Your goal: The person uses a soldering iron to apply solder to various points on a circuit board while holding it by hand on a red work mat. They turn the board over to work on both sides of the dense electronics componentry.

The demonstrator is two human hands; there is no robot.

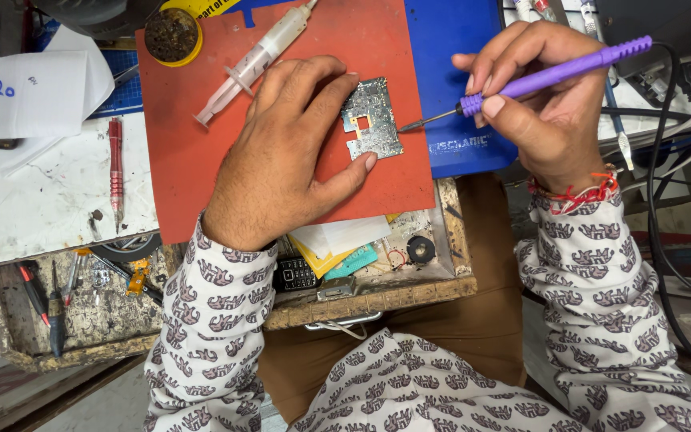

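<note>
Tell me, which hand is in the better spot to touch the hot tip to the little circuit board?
Probably the right hand: it holds the purple soldering iron, its tip just beside the circuit board. The left hand lies flat, pinning that board to the red mat.

Our left hand (285, 152) lies flat, palm down, fingers spread and pointing away from us toward the upper right. The thumb stretches out to the right, apart from the other fingers, with its tip pressed down; the index and middle fingers reach furthest forward. Its forearm comes up from the lower left in a patterned sleeve ending at the wrist. Our right hand (541, 100) is raised at the right, curled into a pen-like grip, thumb and index finger pinched together and pointing left, the other fingers folded behind them. Red threads circle that wrist, and the patterned sleeve runs down toward the lower right.
</note>
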